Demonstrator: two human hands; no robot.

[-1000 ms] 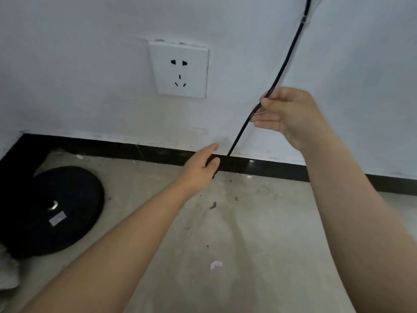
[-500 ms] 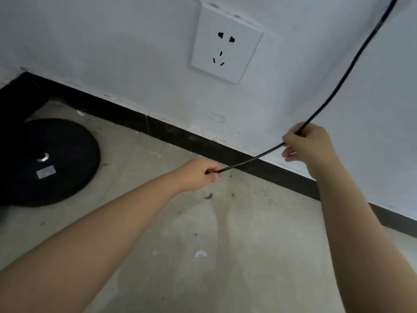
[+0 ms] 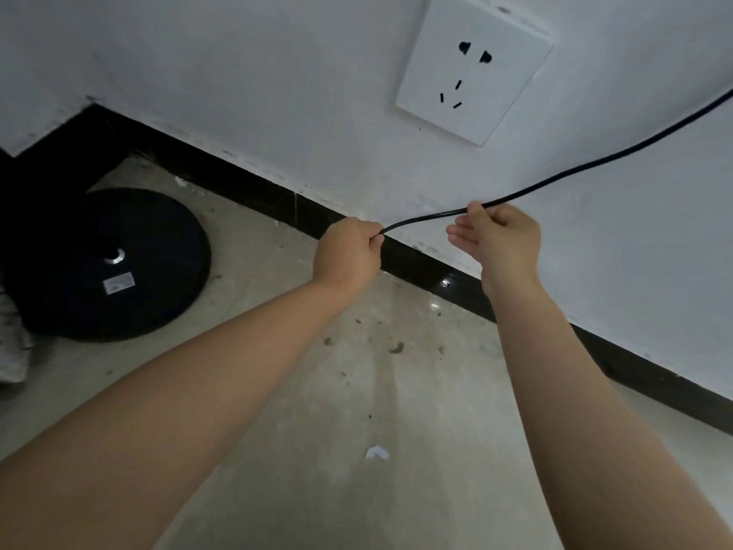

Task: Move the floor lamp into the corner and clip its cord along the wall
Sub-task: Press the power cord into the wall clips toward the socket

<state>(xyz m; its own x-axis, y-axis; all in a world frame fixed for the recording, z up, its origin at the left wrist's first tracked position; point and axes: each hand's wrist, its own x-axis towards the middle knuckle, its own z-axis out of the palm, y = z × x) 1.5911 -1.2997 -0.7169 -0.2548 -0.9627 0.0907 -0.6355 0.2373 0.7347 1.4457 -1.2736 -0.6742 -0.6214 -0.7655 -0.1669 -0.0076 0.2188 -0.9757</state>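
Two hands holding a black cord [image 3: 595, 162] low against the wall.
The left hand [image 3: 349, 250] is gripping it in a clenched fist at frame centre; the right hand [image 3: 499, 240] is pinching it just beside.

The white label [image 3: 118, 282] on the lamp base [image 3: 107, 264] is unreadable.

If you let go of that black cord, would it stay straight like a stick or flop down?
Probably flop. The cord already sags in a soft curve between the left hand and the right hand, so it looks bendy. It is thin, so likely light. Its smooth black coating might slide through loose fingers.
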